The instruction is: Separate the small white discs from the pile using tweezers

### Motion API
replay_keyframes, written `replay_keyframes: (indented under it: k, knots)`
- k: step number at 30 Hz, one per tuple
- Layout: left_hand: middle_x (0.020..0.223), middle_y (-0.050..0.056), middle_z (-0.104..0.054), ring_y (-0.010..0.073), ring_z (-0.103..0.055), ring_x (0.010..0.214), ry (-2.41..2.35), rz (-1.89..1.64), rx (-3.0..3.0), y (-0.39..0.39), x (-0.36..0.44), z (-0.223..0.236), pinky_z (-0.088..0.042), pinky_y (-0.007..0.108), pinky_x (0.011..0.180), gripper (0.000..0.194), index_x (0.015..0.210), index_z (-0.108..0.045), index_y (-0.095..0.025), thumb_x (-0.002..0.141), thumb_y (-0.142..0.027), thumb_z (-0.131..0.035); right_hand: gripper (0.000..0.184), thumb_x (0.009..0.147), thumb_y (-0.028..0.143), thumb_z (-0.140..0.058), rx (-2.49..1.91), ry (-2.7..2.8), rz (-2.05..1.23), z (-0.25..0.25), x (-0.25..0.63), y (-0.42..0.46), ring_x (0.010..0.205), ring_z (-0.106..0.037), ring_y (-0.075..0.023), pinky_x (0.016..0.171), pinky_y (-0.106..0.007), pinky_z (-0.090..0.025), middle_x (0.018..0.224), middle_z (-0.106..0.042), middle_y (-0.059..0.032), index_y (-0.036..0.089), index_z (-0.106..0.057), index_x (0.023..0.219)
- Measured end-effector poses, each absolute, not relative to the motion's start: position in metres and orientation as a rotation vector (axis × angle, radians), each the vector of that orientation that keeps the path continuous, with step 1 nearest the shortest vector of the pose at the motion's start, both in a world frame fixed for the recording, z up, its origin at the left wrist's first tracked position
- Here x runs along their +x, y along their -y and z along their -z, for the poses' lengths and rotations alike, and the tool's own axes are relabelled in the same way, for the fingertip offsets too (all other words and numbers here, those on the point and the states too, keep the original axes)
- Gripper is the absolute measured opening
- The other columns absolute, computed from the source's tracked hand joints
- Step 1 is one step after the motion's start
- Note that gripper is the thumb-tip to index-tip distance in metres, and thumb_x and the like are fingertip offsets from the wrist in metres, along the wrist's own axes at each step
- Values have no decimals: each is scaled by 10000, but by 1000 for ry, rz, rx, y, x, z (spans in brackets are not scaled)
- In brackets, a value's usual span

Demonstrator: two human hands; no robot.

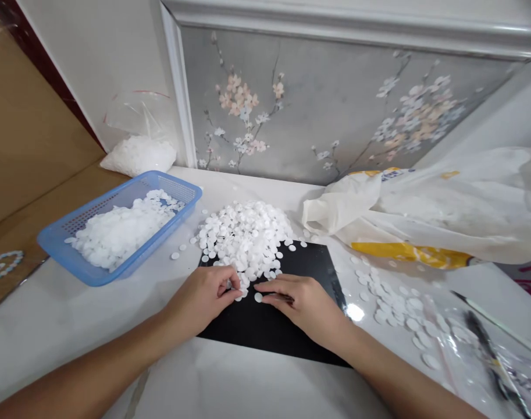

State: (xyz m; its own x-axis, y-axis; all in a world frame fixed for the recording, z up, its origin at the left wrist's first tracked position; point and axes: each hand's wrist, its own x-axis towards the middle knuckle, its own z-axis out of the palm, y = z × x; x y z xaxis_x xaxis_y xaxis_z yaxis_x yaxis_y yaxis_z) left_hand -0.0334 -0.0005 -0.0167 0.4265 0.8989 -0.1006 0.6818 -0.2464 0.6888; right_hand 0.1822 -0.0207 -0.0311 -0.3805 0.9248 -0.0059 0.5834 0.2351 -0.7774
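Observation:
On the black board, a heap of small white round discs covers the far part and spills past its edge. My left hand is at the near side of the heap, thumb and index finger pinched at a disc. Opposite it, my right hand has its fingers closed, with a single white disc at the tips of thumb and index finger. Something thin and dark shows inside the right hand's curl; its kind is unclear. A narrow strip of black board separates the two hands.
A blue plastic basket of white discs stands left, before a clear bag of white pieces. At right lie a white-and-yellow plastic bag, scattered discs, a clear bag and pens. A framed flower panel rises behind.

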Motion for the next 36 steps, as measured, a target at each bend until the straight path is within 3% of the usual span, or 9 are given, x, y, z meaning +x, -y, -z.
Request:
replay_keyframes:
  k: [5, 9, 14, 17, 21, 25, 29, 36]
  knots:
    - [527, -56, -486, 105, -386, 485, -1347, -384, 1851, 4, -33, 15, -269, 224, 489, 224, 755, -645, -212, 811, -407, -550, 121, 828, 219, -566, -1382, 1963, -1074, 31, 177, 23, 660, -578, -134, 585, -237, -403, 779, -676, 15, 234, -682, 800]
    - [578, -37, -539, 115, -436, 536, -1359, -392, 1798, 3, -31, 8, -294, 230, 523, 248, 732, -672, -197, 806, -394, -541, 117, 812, 278, -569, -1469, 1839, -1167, 26, 176, 24, 499, -375, -94, 490, -227, -299, 540, -431, 64, 205, -639, 751]
    - [580, -41, -541, 108, -460, 557, -1266, -434, 1591, 3, -31, 4, -323, 228, 558, 245, 715, -639, -181, 777, -412, -588, 190, 790, 355, -595, -1434, 1632, -1328, 22, 173, 23, 518, -281, -87, 481, -224, -259, 561, -301, 75, 176, -594, 729]
    - [589, -19, -607, 85, -429, 496, -1154, -451, 1313, 4, -31, 5, -280, 209, 485, 249, 722, -584, -170, 767, -414, -605, 214, 774, 382, -611, -1429, 1557, -1393, 21, 172, 23, 523, -284, -86, 481, -221, -261, 566, -312, 75, 172, -586, 739]
    - [774, 61, -697, 52, -440, 478, -1027, -508, 1027, 5, -29, 4, -206, 195, 431, 227, 666, -480, -163, 711, -308, -649, 229, 756, 391, -626, -1407, 1510, -1433, 22, 171, 24, 529, -316, -86, 484, -219, -280, 575, -375, 61, 166, -592, 730]
    - [760, 56, -691, 83, -530, 546, -990, -545, 953, 7, -25, 0, -237, 189, 431, 161, 739, -484, -171, 662, -182, -625, 228, 759, 389, -630, -1383, 1482, -1470, 21, 170, 25, 543, -342, -90, 497, -221, -292, 593, -416, 50, 168, -588, 727]
    - [749, 54, -676, 92, -528, 568, -1009, -488, 1063, 13, -20, 2, -277, 188, 439, 222, 910, -596, -135, 736, -270, -618, 217, 776, 377, -615, -1398, 1484, -1446, 20, 165, 27, 556, -348, -98, 516, -227, -306, 587, -415, 50, 172, -579, 715]
    - [783, 75, -704, 67, -470, 515, -1074, -557, 969, 18, -18, 10, -255, 195, 441, 230, 756, -599, -137, 743, -352, -679, 247, 833, 430, -561, -1371, 1501, -1374, 19, 164, 28, 585, -372, -107, 522, -220, -343, 658, -422, 38, 194, -521, 774]
